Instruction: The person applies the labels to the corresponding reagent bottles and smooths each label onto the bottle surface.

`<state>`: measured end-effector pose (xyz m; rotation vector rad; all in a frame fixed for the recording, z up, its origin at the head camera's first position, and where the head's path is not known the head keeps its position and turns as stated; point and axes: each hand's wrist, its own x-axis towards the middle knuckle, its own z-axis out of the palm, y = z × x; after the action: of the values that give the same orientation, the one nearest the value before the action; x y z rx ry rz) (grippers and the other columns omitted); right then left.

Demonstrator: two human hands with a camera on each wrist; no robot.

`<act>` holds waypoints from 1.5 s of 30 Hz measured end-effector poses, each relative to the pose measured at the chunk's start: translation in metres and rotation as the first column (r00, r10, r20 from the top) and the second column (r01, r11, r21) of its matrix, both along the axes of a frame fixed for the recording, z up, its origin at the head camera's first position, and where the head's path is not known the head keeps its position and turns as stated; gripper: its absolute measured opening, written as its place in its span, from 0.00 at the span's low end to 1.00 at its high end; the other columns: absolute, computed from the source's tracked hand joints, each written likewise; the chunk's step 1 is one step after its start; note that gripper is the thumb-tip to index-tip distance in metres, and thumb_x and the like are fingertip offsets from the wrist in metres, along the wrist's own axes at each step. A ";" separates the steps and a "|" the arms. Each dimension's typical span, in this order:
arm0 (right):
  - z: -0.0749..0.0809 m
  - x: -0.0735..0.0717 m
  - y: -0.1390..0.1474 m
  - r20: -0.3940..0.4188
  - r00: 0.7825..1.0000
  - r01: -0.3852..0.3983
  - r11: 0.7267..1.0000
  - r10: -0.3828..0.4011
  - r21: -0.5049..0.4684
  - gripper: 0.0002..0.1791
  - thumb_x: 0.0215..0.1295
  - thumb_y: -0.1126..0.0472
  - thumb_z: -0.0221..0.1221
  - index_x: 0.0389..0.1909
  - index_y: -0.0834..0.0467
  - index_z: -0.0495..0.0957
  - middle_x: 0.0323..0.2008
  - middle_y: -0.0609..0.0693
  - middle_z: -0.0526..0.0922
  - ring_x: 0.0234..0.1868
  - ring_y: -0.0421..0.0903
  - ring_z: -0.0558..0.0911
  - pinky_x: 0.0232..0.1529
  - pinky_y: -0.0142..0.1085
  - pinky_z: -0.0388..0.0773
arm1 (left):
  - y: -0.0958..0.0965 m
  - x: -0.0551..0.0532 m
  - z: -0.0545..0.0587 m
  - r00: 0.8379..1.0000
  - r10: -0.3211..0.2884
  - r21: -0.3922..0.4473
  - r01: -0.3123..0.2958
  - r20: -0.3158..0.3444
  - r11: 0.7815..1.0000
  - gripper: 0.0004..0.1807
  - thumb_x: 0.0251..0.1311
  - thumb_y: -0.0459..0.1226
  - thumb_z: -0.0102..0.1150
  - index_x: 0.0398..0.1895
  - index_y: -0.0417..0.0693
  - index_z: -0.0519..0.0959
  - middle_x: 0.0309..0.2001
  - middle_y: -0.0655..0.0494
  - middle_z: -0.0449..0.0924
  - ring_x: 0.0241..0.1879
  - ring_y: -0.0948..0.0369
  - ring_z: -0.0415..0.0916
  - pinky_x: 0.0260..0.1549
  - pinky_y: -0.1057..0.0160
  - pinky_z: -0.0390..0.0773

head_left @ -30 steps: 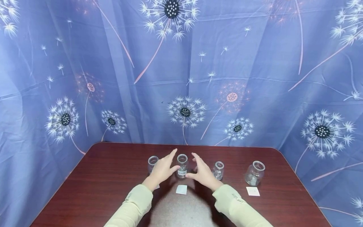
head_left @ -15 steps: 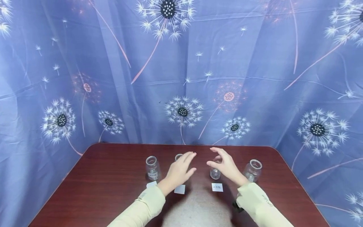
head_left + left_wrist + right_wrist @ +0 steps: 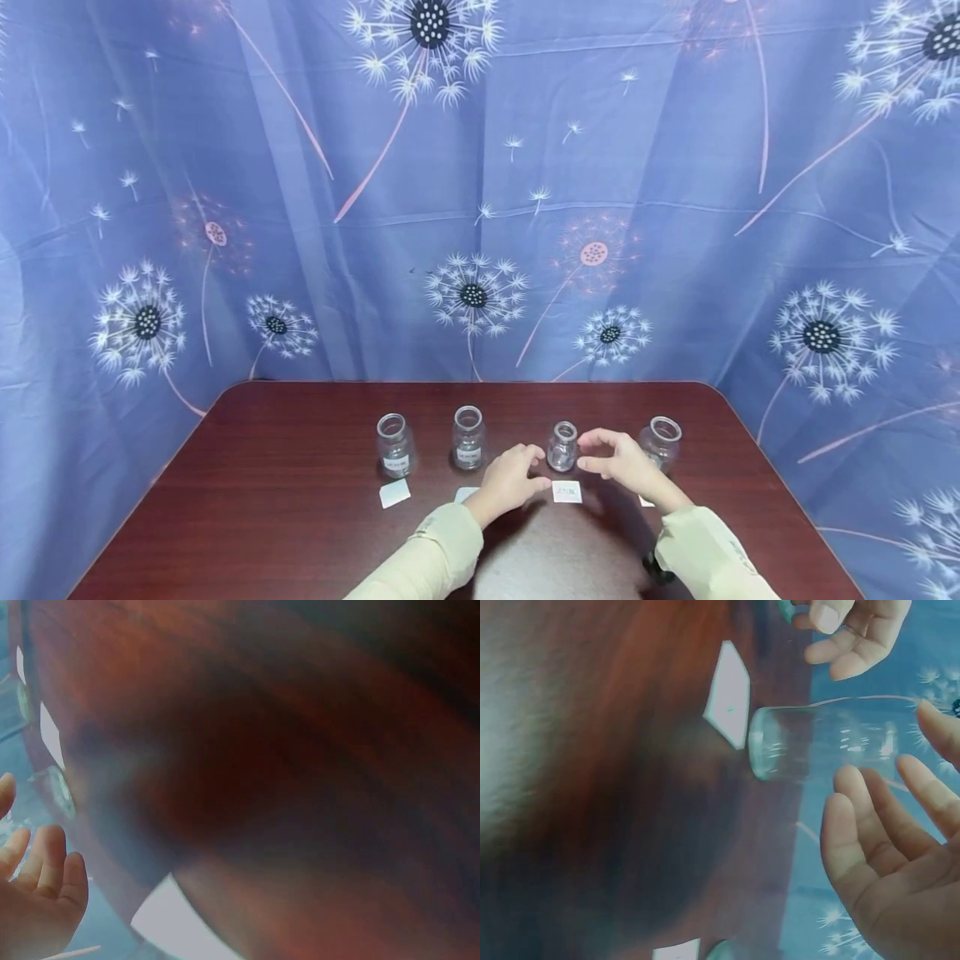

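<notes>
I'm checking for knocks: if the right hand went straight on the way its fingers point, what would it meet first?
Most likely the small, clear, round glass jar, close ahead of the right hand; the exact gap is unclear.

A glossy, dark reddish-brown table (image 3: pixel 285 483) carries four clear glass jars (image 3: pixel 468 435) upright in a row, the third from left smallest; a white card (image 3: pixel 567 492) lies just in front of each.
</notes>
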<state>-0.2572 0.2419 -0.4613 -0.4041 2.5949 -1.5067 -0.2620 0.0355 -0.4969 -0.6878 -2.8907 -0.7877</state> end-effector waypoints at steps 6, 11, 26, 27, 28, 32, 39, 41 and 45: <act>-0.020 0.002 0.005 0.056 0.995 -0.085 0.996 0.083 0.040 0.20 0.50 0.63 0.61 0.43 0.70 0.72 0.40 0.67 0.77 0.25 0.33 0.72 0.20 0.30 0.68 | 0.013 0.000 -0.011 0.999 0.011 -0.009 -0.011 0.038 1.000 0.18 0.43 0.46 0.63 0.40 0.54 0.76 0.31 0.62 0.76 0.30 0.63 0.74 0.25 0.68 0.68; -0.037 0.003 0.005 0.057 0.992 -0.113 0.993 0.111 0.037 0.20 0.46 0.65 0.62 0.40 0.71 0.72 0.33 0.64 0.77 0.23 0.35 0.70 0.20 0.27 0.66 | 0.021 0.002 -0.018 0.999 0.025 -0.011 -0.024 0.026 1.000 0.17 0.40 0.46 0.65 0.37 0.55 0.78 0.27 0.61 0.74 0.26 0.64 0.72 0.22 0.70 0.64; -0.049 0.006 -0.007 -0.146 0.989 0.037 0.926 0.020 0.376 0.17 0.35 0.59 0.67 0.31 0.56 0.76 0.24 0.47 0.71 0.25 0.39 0.68 0.26 0.31 0.63 | 0.028 0.011 -0.013 0.997 0.061 -0.088 -0.064 -0.043 0.994 0.15 0.34 0.46 0.68 0.30 0.57 0.78 0.27 0.58 0.72 0.26 0.59 0.70 0.23 0.65 0.63; -0.048 0.007 -0.008 -0.148 0.989 0.041 0.922 0.017 0.385 0.17 0.34 0.59 0.67 0.30 0.56 0.76 0.23 0.47 0.71 0.25 0.39 0.68 0.26 0.31 0.63 | 0.029 0.011 -0.013 0.997 0.062 -0.091 -0.066 -0.046 0.994 0.15 0.34 0.46 0.68 0.29 0.57 0.78 0.27 0.58 0.72 0.26 0.59 0.71 0.23 0.65 0.63; -0.047 0.007 -0.009 -0.145 0.989 0.045 0.918 0.013 0.393 0.16 0.34 0.60 0.68 0.29 0.56 0.75 0.23 0.47 0.70 0.25 0.40 0.68 0.25 0.32 0.63 | 0.029 0.011 -0.013 0.997 0.062 -0.092 -0.066 -0.047 0.994 0.14 0.34 0.46 0.68 0.28 0.57 0.78 0.27 0.58 0.72 0.26 0.59 0.71 0.23 0.65 0.62; -0.046 0.007 -0.013 -0.136 0.991 0.058 0.906 -0.001 0.420 0.15 0.33 0.61 0.68 0.25 0.54 0.74 0.23 0.47 0.69 0.24 0.41 0.67 0.25 0.34 0.62 | 0.029 0.012 -0.013 0.997 0.062 -0.098 -0.067 -0.053 0.993 0.14 0.34 0.46 0.68 0.27 0.57 0.78 0.27 0.58 0.72 0.26 0.58 0.71 0.23 0.65 0.62; -0.047 0.008 -0.015 -0.140 0.990 0.065 0.895 -0.002 0.442 0.16 0.32 0.62 0.68 0.22 0.53 0.70 0.22 0.46 0.68 0.24 0.41 0.66 0.24 0.33 0.61 | 0.029 0.012 -0.015 0.998 0.056 -0.097 -0.059 -0.031 0.994 0.13 0.33 0.46 0.68 0.25 0.58 0.77 0.28 0.58 0.72 0.28 0.59 0.69 0.24 0.66 0.61; -0.047 0.008 -0.016 -0.148 0.989 0.063 0.895 0.003 0.441 0.16 0.32 0.63 0.67 0.22 0.53 0.69 0.22 0.45 0.68 0.23 0.40 0.66 0.24 0.32 0.60 | 0.029 0.011 -0.016 0.998 0.054 -0.095 -0.056 -0.027 0.994 0.13 0.33 0.46 0.68 0.26 0.58 0.77 0.28 0.58 0.72 0.28 0.59 0.69 0.24 0.66 0.61; -0.046 0.010 -0.017 -0.161 0.987 0.063 0.898 0.009 0.435 0.17 0.34 0.64 0.66 0.23 0.52 0.67 0.21 0.44 0.68 0.22 0.37 0.65 0.22 0.30 0.60 | 0.029 0.011 -0.017 0.998 0.054 -0.097 -0.056 -0.030 0.994 0.15 0.34 0.47 0.68 0.28 0.58 0.77 0.28 0.58 0.72 0.28 0.59 0.69 0.25 0.66 0.61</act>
<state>-0.2475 0.2246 -0.5072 -0.4507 2.9625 -0.8733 -0.2508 0.0640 -0.5141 -0.6196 -2.9258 -0.6292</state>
